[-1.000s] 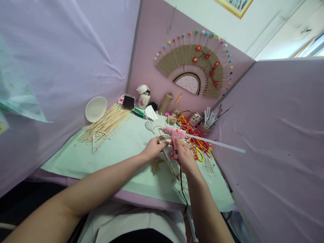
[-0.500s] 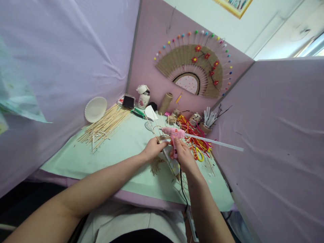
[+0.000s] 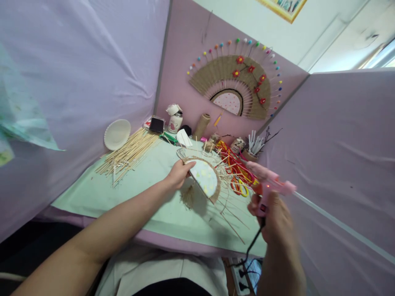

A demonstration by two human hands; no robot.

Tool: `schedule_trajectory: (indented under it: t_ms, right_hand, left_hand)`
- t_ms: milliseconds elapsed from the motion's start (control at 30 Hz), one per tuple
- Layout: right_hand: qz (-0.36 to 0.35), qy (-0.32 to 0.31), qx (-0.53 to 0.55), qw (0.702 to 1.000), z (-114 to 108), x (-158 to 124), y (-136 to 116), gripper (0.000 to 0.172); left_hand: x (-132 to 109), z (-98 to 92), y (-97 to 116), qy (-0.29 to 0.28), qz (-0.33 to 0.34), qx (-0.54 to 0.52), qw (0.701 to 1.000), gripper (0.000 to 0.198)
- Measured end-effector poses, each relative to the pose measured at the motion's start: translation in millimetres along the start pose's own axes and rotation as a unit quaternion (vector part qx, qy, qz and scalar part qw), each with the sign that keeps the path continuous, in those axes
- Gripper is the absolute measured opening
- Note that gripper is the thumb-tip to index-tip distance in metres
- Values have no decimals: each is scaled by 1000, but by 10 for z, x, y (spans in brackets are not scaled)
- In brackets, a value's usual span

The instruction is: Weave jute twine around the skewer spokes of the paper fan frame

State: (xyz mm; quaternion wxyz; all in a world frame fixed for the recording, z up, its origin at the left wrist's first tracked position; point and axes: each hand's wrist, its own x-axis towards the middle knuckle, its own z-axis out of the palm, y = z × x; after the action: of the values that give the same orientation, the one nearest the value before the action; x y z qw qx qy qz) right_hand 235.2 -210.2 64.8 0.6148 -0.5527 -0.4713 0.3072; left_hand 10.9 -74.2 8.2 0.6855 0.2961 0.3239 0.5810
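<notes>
Gripped at its left edge by my left hand (image 3: 178, 174) is a half-round fan base (image 3: 203, 177). Its face is pale with a yellow pattern, a brown border runs along the curve, and thin sticks fan out from it. My right hand (image 3: 274, 211) is closed around the handle of a pink glue gun (image 3: 268, 181), held up to the right, apart from the fan base. A long clear glue stick (image 3: 336, 232) projects from the gun's back, and a black cord hangs below. Frayed twine (image 3: 187, 196) lies on the table beneath the fan base.
Thin wooden sticks (image 3: 131, 150) lie at the left beside a white plate (image 3: 117, 135). Behind stand a jar (image 3: 175, 121) and a twine spool (image 3: 201, 125). Scissors (image 3: 240, 187) and red strands (image 3: 234, 164) lie right. A finished fan (image 3: 231, 78) hangs on the back panel. Below is a power strip (image 3: 240, 276).
My right hand has swung the glue gun away from the fan base, right and towards me. The fan base has turned, so its patterned face now shows in my left hand.
</notes>
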Motion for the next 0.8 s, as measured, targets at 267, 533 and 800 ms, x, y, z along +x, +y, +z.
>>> schedule_trajectory:
  t_ms: [267,533,800]
  right_hand:
    - [82,163,-307,934,-895,345,585,64]
    - [167,104,-615,763,-743,300,1101,56]
    - [7,79,-369,926,-534,484,954,44]
  left_hand:
    - [109,-69,250,66,22,-30,997,2]
    - [29,-126,365,-33,-104,54,993,10]
    - [-140,-54,304,-209,-203,117,949,20]
